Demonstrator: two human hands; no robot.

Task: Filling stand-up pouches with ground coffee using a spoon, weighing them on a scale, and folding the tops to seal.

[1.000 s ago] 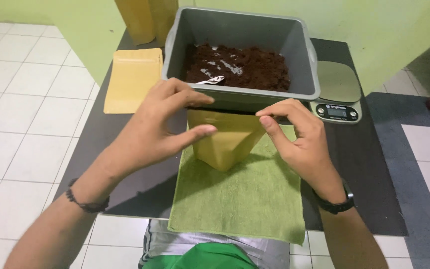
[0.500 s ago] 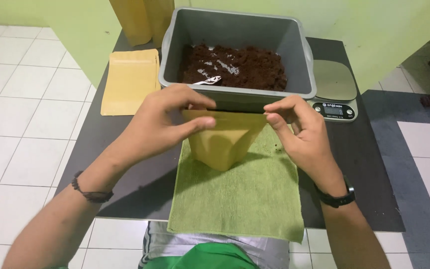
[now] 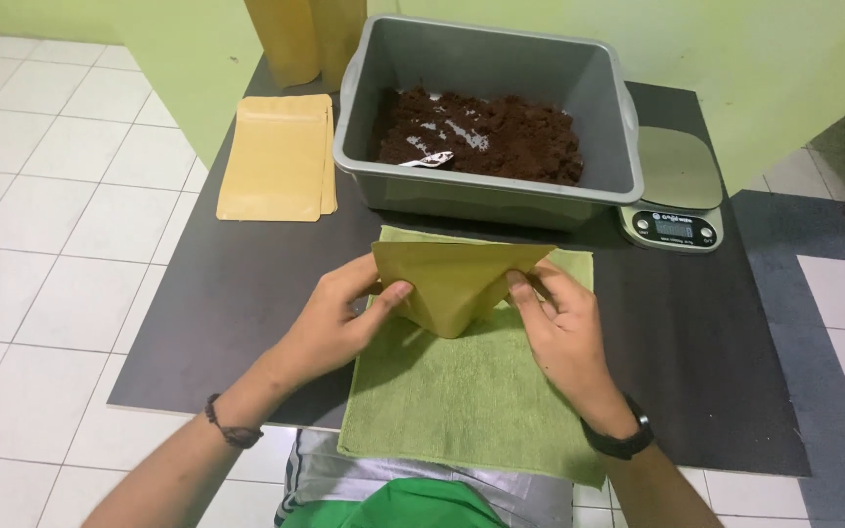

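Note:
A tan paper pouch [image 3: 454,282] stands over a green towel [image 3: 471,401] on the dark table. My left hand [image 3: 344,318] grips the pouch's left top corner and my right hand [image 3: 564,323] grips its right top corner, spreading the mouth wide. Just behind it sits a grey plastic tub [image 3: 486,196] holding dark brown powder [image 3: 501,137] with a small white scoop [image 3: 427,159] lying on the powder.
A stack of flat tan pouches [image 3: 278,156] lies at the table's left back. A small digital scale [image 3: 675,191] sits right of the tub. Tall tan bags [image 3: 305,39] stand behind against the green wall. White tiled floor surrounds the table [image 3: 227,293].
Both hands drew the pouch back from the tub toward me, and its mouth is now spread wider. The view shifted slightly.

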